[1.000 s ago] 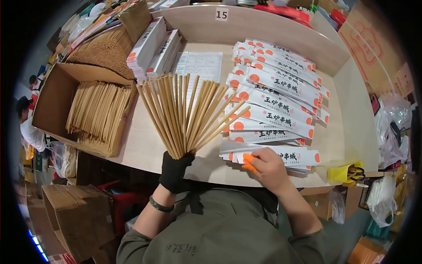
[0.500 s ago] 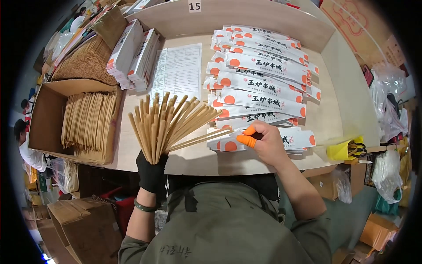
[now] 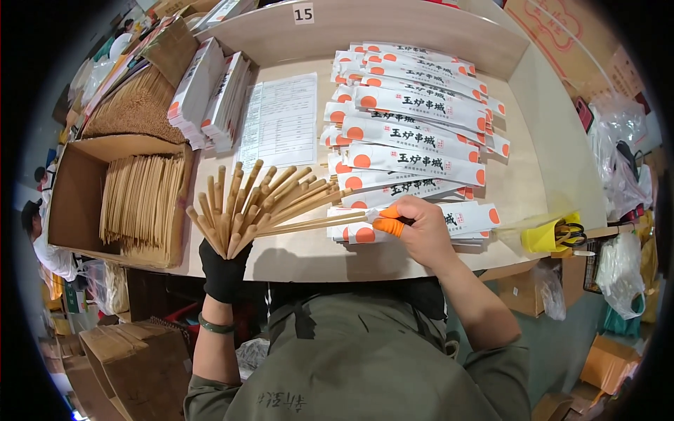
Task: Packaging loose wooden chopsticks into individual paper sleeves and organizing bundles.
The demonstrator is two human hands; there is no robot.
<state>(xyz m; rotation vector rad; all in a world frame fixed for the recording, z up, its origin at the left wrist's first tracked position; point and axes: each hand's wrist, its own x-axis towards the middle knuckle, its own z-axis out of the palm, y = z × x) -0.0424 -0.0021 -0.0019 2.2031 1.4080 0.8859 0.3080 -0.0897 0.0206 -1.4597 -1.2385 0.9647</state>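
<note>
My left hand (image 3: 226,270), in a black glove, grips a fanned bundle of wooden chopsticks (image 3: 260,200). One pair of chopsticks (image 3: 312,223) stretches rightward out of the bundle, its tips at the mouth of a white paper sleeve. My right hand (image 3: 425,228) wears orange finger cots (image 3: 388,223) and pinches that end of the sleeve; whether the fingers also press on the tips is hidden. This paper sleeve (image 3: 361,234) lies on a low pile, white with an orange dot and dark lettering. Behind it several filled-looking chopstick sleeves (image 3: 421,158) are stacked in overlapping rows.
At left stands a cardboard box (image 3: 179,217) of chopsticks, with another chopstick batch (image 3: 133,105) behind. Flat sleeve stacks (image 3: 200,88) lean beside a printed sheet (image 3: 277,119). A yellow holder (image 3: 547,235) with scissors hangs at the table's right edge. Low walls bound the table.
My left hand has moved left and slightly down with the bundle. The pair of chopsticks now shows longer between the bundle and my right hand, which stays at the sleeve's end.
</note>
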